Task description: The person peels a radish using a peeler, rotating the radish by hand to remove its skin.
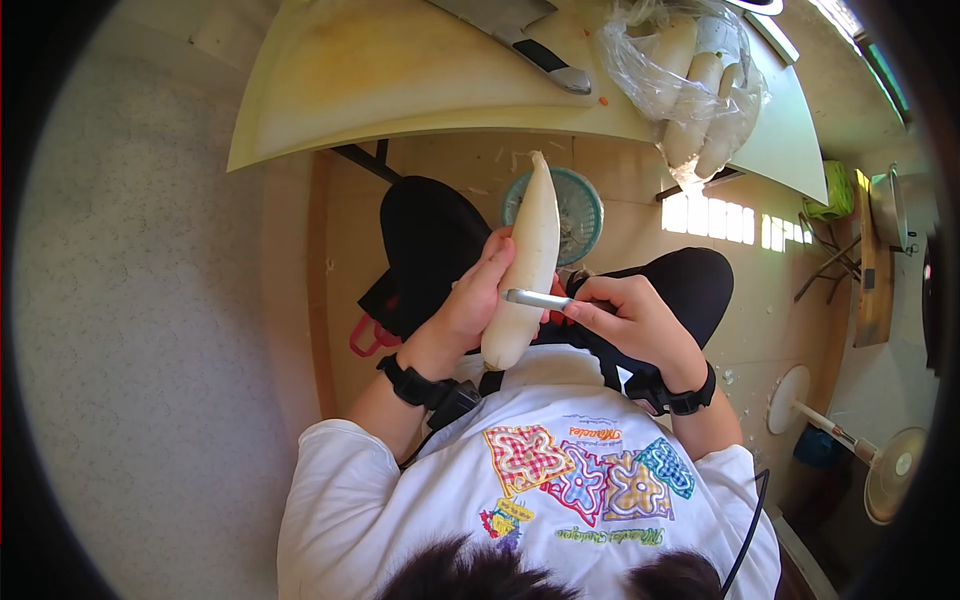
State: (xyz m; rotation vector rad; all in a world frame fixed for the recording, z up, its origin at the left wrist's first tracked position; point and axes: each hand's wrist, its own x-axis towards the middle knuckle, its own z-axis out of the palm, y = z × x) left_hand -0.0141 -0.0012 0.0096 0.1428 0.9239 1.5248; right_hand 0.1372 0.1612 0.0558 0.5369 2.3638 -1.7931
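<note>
A long white radish (535, 240) is held upright in front of my body, its thin tip pointing toward the table. My left hand (480, 290) wraps round its left side. In my right hand (635, 315) is a metal peeler (538, 299), closed in the fingers by its handle. The peeler's head lies across the lower half of the radish and appears to touch it. Beneath the radish, on the floor between my knees, stands a teal basket (590, 215), partly hidden, with pale scraps in it.
On the table (330, 90) ahead lie a cleaver (530, 45) with a black handle and a clear plastic bag (690, 85) of white radishes overhanging the edge. A white fan (893, 475) and a wooden board (872, 270) stand at the right. Pale scraps lie on the floor.
</note>
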